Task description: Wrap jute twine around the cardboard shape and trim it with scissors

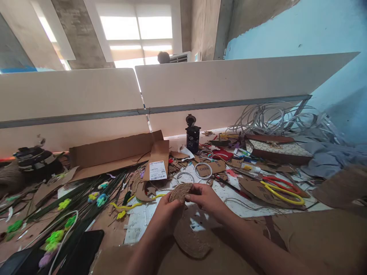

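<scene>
Both hands meet over the middle of the cluttered surface [149, 217], sharing one small thing — a flat piece wrapped in brown twine, the twine disc [180, 192]. The left hand [165, 211] is closed around the disc's lower edge from below, and the right hand [207, 198] pinches its right side with thumb and fingertips, so the disc is held tilted just above the surface, between the two hands. Directly under the wrists lies a larger round twine mat [190, 238] on brown cardboard. Just beyond the fingers sit two thin rings [203, 170], and further out stands a dark bottle [192, 137]. To the right of the right hand lie scissors with red and yellow handles [282, 189], well apart from it; beyond them rests a patterned bag [276, 149]. To the left of the left hand spread dark stems with small green, yellow and blue pompom flowers [97, 198], and a folded cardboard box with a white label [157, 170] lies past them.
</scene>
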Available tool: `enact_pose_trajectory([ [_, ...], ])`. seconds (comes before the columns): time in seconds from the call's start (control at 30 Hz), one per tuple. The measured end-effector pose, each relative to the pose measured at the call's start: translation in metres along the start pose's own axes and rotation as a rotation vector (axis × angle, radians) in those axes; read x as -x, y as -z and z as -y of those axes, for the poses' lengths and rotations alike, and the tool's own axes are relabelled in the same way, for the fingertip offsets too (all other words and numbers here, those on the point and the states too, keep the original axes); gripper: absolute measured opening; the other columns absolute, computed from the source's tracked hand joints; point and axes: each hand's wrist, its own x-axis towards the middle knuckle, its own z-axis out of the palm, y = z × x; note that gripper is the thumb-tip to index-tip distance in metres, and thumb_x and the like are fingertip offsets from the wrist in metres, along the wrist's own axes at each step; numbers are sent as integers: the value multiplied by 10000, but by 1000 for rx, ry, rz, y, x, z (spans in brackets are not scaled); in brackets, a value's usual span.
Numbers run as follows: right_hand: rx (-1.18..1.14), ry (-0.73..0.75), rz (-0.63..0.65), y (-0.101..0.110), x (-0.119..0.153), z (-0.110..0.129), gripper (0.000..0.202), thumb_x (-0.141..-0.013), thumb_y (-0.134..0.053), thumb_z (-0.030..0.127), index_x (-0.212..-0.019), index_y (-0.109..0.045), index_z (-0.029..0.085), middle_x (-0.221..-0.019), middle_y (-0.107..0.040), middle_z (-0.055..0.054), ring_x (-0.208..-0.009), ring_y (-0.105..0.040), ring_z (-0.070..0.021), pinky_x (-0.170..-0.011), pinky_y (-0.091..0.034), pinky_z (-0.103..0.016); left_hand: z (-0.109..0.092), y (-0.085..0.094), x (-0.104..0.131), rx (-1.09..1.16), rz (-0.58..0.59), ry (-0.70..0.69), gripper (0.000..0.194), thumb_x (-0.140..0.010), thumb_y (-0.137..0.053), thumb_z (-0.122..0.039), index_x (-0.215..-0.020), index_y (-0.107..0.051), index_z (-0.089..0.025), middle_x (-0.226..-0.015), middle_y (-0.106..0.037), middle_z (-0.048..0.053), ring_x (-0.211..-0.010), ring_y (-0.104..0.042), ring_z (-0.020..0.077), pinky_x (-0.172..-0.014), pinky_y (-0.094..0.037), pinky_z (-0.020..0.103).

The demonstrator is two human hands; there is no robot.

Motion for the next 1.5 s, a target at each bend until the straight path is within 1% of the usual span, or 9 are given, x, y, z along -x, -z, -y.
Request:
enact_pose_trajectory([
  [0.1,22,9,-23,-1,0,0,260,-672,-790,376,-788,-684,170,-723,-668,4,-710,-604,-171,-693,-448,-287,0,1,-1,-36,-11,-25,453,-535,-823,-300,-938,-704,-132,-685,-715,35,-560,-611,154,-552,-454,248],
  [0.2,38,18,-15,0,1,1,266,-676,-794,394,-768,-687,169,-712,-662,4,-680,-582,-161,-653,-429,-273,-1,3,-3,-116,-36,-56,490,-531,-846,-329,-952,-703,-124,-737,-734,55,-596,-628,168,-584,-474,264],
  [0.33,72,-24,2,2,1,3,281,-702,-770,433,-776,-696,173,-703,-645,10,-564,-484,-118,-534,-349,-243,-3,4,-4,-133,-60,-52,437,-535,-803,-314,-917,-697,-130,-652,-697,21,-544,-588,154,-543,-447,255],
  [0.43,124,-24,-13,3,1,2,262,-700,-753,430,-737,-684,180,-652,-610,25,-527,-433,-106,-502,-319,-234,-2,5,-4,-136,-59,-49,399,-534,-777,-298,-888,-697,-132,-614,-680,13,-521,-577,154,-521,-435,253],
  [0.67,177,26,4,0,1,-1,266,-717,-732,448,-703,-646,197,-636,-589,22,-600,-506,-143,-558,-363,-250,-1,5,-4,-121,-19,-15,349,-510,-767,-256,-829,-709,-128,-584,-657,0,-475,-534,126,-490,-399,235],
  [0.87,172,88,-4,1,0,-1,220,-734,-718,399,-730,-659,187,-682,-643,8,-657,-565,-159,-651,-417,-277,-3,-1,-1,-81,-12,-27,376,-497,-810,-295,-818,-706,-129,-587,-654,0,-493,-542,125,-500,-400,232],
  [1.03,180,71,-15,6,0,4,188,-728,-731,355,-783,-672,185,-691,-655,10,-660,-575,-158,-633,-431,-269,0,4,-4,-96,-54,-29,375,-548,-777,-278,-884,-698,-132,-636,-699,19,-534,-596,159,-533,-443,253],
  [1.17,297,91,-20,7,0,5,131,-700,-717,294,-771,-688,187,-704,-653,6,-675,-566,-162,-634,-407,-270,2,7,-7,-119,-76,-52,388,-554,-753,-267,-912,-702,-126,-653,-706,17,-546,-588,154,-536,-434,248],
  [1.5,351,161,-85,2,4,5,149,-751,-656,331,-770,-659,184,-716,-621,5,-698,-553,-172,-664,-398,-285,3,6,-6,-137,-24,-55,401,-559,-725,-274,-930,-695,-123,-647,-688,11,-535,-565,141,-529,-417,243],
])
